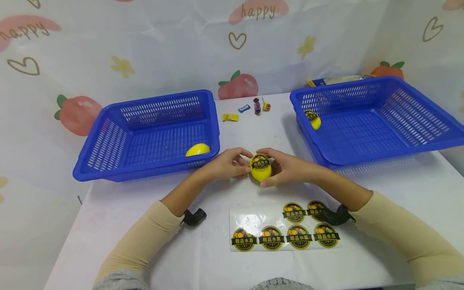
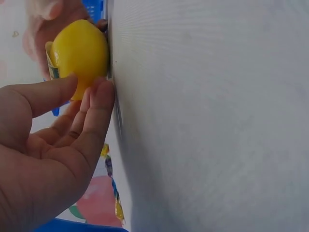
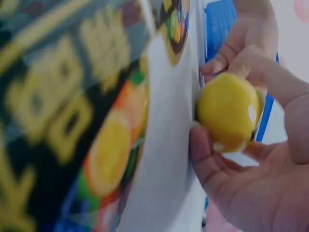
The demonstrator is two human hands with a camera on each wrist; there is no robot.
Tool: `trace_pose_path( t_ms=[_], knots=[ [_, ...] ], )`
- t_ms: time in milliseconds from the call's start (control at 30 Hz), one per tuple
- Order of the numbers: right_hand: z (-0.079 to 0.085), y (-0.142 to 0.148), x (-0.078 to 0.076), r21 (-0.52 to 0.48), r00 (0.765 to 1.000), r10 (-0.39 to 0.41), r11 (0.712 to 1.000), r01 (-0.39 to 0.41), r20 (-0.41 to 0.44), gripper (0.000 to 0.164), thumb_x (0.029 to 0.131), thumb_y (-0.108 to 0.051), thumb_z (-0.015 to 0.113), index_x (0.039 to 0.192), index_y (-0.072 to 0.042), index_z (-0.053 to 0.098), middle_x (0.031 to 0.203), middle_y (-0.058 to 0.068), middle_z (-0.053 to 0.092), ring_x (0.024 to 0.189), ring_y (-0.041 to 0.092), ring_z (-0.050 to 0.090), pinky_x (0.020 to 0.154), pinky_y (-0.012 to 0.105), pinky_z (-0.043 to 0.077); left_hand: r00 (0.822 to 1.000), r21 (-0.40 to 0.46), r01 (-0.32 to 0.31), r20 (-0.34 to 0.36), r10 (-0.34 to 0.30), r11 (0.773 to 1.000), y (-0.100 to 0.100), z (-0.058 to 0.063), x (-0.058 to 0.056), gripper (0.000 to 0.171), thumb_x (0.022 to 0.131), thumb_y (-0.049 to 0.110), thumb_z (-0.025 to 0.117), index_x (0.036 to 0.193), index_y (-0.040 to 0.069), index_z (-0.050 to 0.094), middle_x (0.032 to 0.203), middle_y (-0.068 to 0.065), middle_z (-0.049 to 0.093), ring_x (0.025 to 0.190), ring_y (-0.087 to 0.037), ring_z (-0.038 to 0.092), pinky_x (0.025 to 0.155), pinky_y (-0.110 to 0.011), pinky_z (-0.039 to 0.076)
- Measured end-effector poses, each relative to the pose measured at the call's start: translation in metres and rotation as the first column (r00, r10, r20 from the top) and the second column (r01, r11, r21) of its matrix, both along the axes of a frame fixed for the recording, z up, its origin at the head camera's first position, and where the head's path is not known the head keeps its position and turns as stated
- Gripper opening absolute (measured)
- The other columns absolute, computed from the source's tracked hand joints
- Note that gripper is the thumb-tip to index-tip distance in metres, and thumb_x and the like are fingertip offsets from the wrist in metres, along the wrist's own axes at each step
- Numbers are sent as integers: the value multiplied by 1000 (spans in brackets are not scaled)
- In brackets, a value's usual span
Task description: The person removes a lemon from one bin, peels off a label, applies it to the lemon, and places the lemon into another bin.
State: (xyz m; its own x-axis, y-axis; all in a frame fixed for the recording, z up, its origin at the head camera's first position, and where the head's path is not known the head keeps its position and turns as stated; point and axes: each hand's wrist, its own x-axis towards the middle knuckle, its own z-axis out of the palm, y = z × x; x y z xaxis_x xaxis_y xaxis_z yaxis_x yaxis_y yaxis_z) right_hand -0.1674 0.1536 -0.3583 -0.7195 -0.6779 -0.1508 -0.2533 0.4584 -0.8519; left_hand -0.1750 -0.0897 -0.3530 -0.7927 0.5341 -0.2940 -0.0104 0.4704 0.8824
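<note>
Beige sleeves come in from both lower corners, each with a black fitting at the wrist. Between them a sheet of round fruit stickers lies flat on the white counter, six showing. Just beyond it is a yellow lemon, on or barely above the counter, its own label facing up. Left hand pinches its near side between thumb and fingers; right hand has thumb and fingers curled round the other side. A left basket holds another lemon, a right basket a labelled one by its left wall. Wrapped sweets lie farther back between them
</note>
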Motion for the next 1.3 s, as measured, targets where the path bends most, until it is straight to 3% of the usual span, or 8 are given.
trace_pose_path(
  t_ms=[133, 300, 433, 567, 700, 933, 1100, 1300],
  knots=[
    [-1, -7, 3, 11, 996, 14, 1000, -13, -83, 90, 77, -19, 88, 148, 2, 36, 131, 18, 55, 99, 24, 61, 89, 38, 53, 999, -15, 24, -21, -24, 1000, 0, 1, 3, 40, 96, 3, 66, 134, 1, 54, 102, -14, 66, 87, -23, 69, 78, -29, 57],
    [1, -12, 6, 48, 982, 15, 999, -5, -190, 82, 73, -14, 89, 139, 1, 44, 125, 14, 59, 109, 27, 59, 94, 42, 50, 996, -47, 62, -53, -65, 997, -2, 4, 6, 42, 95, 2, 65, 135, 5, 54, 106, -11, 66, 94, -22, 68, 80, -30, 55],
    [8, -11, 10, 82, 967, 41, 996, -21, -253, 79, 72, -12, 87, 138, 1, 45, 124, 14, 59, 106, 26, 59, 93, 42, 51, 993, -26, 93, -75, -95, 995, -6, 8, 11, 44, 95, 2, 65, 137, 6, 53, 111, -11, 67, 99, -25, 69, 81, -32, 57],
    [23, -8, 12, 65, 961, 53, 997, -37, -271, 78, 72, -8, 85, 137, 3, 44, 121, 15, 59, 99, 25, 59, 82, 37, 54, 990, 40, 106, -98, -102, 994, -10, 15, 17, 47, 94, 2, 64, 139, 5, 51, 117, -16, 66, 102, -30, 68, 81, -34, 58],
    [40, -4, 11, 54, 971, 48, 998, -36, -235, 78, 73, -5, 84, 138, 3, 41, 121, 15, 58, 96, 25, 58, 78, 35, 55, 984, 53, 115, -143, -107, 992, -12, 21, 23, 48, 95, 3, 64, 140, 6, 50, 119, -17, 65, 100, -27, 68, 82, -33, 57],
    [69, 12, 10, 114, 980, 44, 993, -22, -192, 79, 77, -11, 85, 141, -7, 40, 121, 12, 58, 95, 24, 58, 81, 37, 54, 950, 35, 138, -286, -122, 990, -14, 33, 33, 44, 96, 4, 64, 139, 6, 53, 120, -16, 65, 100, -19, 67, 91, -30, 53],
    [94, 27, 8, 124, 976, 20, 992, 7, -217, 80, 78, -15, 86, 143, -7, 39, 125, 13, 56, 99, 25, 58, 83, 39, 54, 925, 33, 98, -372, -79, 995, -17, 47, 41, 41, 98, 7, 64, 137, 12, 55, 116, -7, 66, 102, -16, 66, 91, -30, 54],
    [123, 50, -1, 169, 965, -56, 980, 102, -255, 83, 77, -12, 88, 144, -9, 40, 129, 12, 53, 105, 26, 58, 84, 30, 55, 903, 61, 32, -430, -3, 998, -26, 57, 43, 40, 98, 7, 63, 137, 12, 56, 115, -4, 65, 103, -18, 66, 93, -34, 54]
  ],
)
